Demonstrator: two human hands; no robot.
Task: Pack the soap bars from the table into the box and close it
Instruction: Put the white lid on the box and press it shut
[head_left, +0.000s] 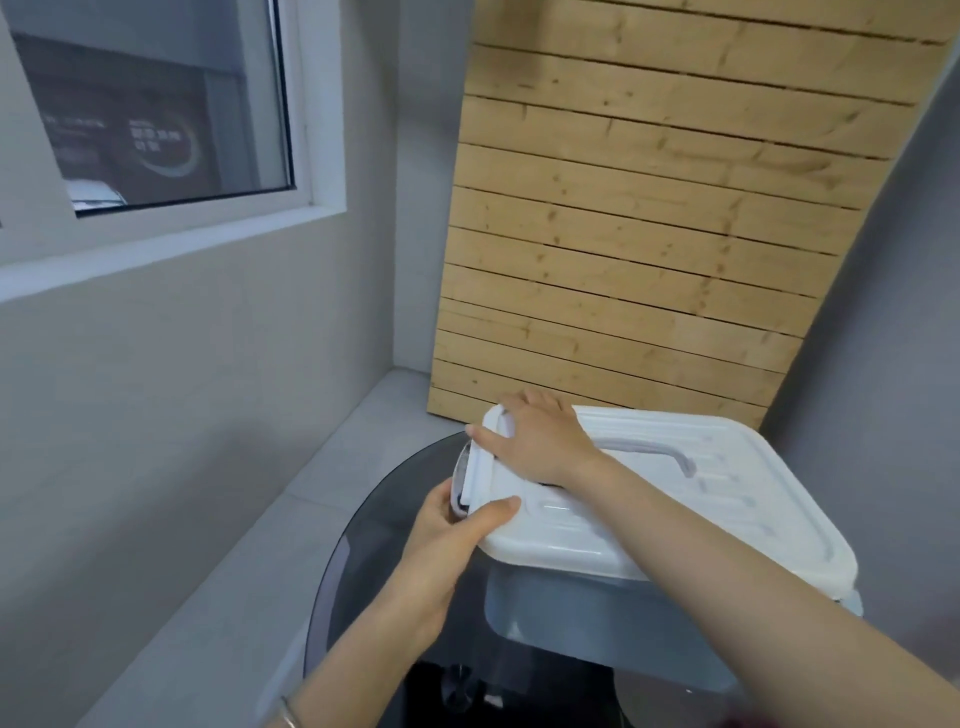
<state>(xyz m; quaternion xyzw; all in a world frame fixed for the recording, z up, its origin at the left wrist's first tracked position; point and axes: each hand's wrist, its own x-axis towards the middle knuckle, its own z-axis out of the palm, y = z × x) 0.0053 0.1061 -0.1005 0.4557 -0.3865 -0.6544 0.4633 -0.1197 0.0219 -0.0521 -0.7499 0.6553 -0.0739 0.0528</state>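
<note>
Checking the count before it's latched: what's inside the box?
Nothing inside shows. The white lid covers the box, with the right hand on it and the left hand gripping its end; the frosted blue-grey wall reveals no soap bars.

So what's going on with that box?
A person is closing a translucent grey plastic box that stands on a round dark glass table. Its white plastic lid is already on. The left hand grips the lid's near corner beside the white end latch, thumb on top. The right hand presses flat on that same end. No soap bars are in view.
</note>
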